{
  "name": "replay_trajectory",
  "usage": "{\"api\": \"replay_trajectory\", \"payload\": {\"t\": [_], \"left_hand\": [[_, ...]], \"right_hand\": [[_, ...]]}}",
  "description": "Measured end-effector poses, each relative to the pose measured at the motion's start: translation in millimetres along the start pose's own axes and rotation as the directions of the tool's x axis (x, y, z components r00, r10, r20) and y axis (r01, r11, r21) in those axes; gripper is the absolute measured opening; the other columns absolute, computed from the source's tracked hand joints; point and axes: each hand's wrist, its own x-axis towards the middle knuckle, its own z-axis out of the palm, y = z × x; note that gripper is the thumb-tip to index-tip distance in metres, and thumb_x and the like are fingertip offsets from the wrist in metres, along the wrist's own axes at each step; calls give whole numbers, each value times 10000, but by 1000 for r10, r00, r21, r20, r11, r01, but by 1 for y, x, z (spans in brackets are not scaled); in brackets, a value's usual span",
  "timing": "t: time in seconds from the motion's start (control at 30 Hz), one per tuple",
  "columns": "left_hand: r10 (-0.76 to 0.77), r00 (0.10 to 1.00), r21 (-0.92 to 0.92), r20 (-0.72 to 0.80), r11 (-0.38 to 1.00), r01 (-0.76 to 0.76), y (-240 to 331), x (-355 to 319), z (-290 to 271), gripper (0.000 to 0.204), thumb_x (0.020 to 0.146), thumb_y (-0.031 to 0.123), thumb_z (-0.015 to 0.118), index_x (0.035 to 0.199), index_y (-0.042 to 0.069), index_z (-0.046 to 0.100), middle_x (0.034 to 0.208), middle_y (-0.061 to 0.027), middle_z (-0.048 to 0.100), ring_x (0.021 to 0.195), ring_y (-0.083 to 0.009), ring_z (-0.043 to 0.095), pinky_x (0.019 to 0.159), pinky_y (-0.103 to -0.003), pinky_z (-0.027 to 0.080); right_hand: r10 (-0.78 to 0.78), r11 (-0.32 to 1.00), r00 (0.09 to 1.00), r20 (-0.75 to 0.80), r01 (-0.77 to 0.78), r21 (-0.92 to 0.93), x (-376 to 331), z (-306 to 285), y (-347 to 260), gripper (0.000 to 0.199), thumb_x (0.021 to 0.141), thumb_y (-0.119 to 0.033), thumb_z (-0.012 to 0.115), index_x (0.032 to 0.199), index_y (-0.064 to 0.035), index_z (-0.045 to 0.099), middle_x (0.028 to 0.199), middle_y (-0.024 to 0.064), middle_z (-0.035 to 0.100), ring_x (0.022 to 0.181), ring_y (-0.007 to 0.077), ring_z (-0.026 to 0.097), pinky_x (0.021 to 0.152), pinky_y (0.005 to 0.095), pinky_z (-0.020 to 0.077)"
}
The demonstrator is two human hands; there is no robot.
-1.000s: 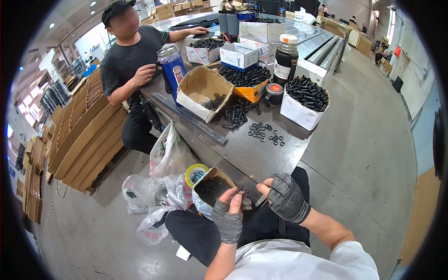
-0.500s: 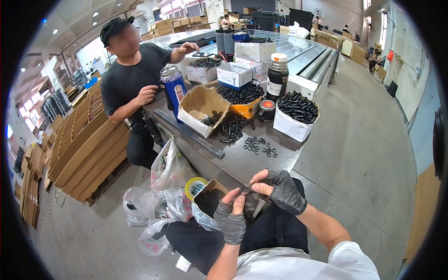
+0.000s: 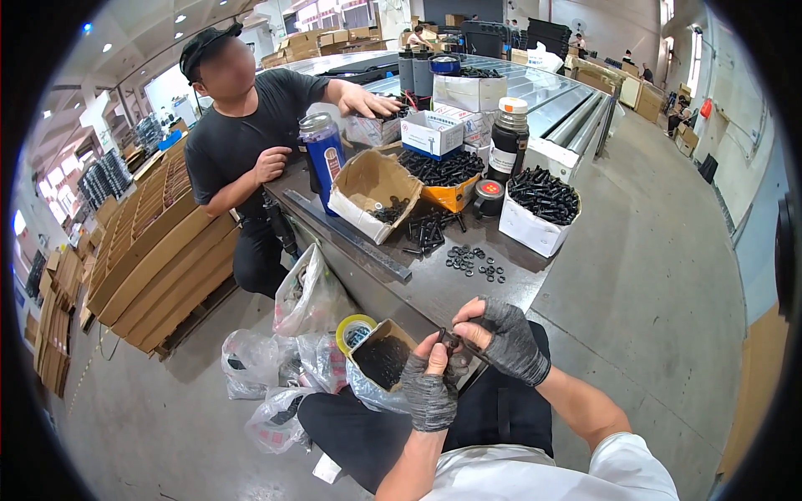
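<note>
Left hand (image 3: 430, 391) pinching small black cylindrical metal bolt (image 3: 449, 337) by fingertips; right hand (image 3: 515, 342) hovering at bolt's two o'clock, grip not discernible. Black metal rings (image 3: 469, 263) lying at one o'clock on dark table (image 3: 501, 294). Bolt presumably feeling light, rigid, slick; shank suiting fingertip hold.
</note>
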Motion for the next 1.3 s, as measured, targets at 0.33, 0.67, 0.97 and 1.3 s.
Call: {"api": "replay_trajectory", "payload": {"t": [0.33,0.67,0.97,1.3], "left_hand": [[12,998,218,63,976,-25,1,-8,-11,304,933,205,706,1137,-13,648,958,-77,690,831,-165,658,713,-274,544],[-33,997,178,74,984,19,-5,-7,-16,276,931,169,703,1122,-27,668,1004,-93,702,888,-165,653,808,-284,531],[221,972,383,75,894,-232,-12,-7,-15,273,943,160,688,1146,-23,686,1059,-85,709,979,-170,636,921,-307,485],[94,993,319,66,941,-111,-8,-9,-12,370,877,114,745,1213,-2,642,1019,-54,681,911,-134,614,851,-268,480]], "right_hand": [[343,939,890,301,-331,-92,17,-22,-25,229,951,-171,657,1087,3,718,893,59,729,887,110,665,808,276,528],[53,978,960,274,5,-209,0,-19,-7,244,960,-183,624,1126,-12,677,940,123,695,893,236,676,802,347,520],[67,954,983,172,-13,-300,-12,-7,-33,201,926,-121,656,1098,-19,639,919,125,658,863,263,669,770,343,521],[-23,940,957,291,120,-319,-3,-17,-32,172,937,-151,616,1044,-17,616,924,147,633,890,327,649,779,377,513]]}}
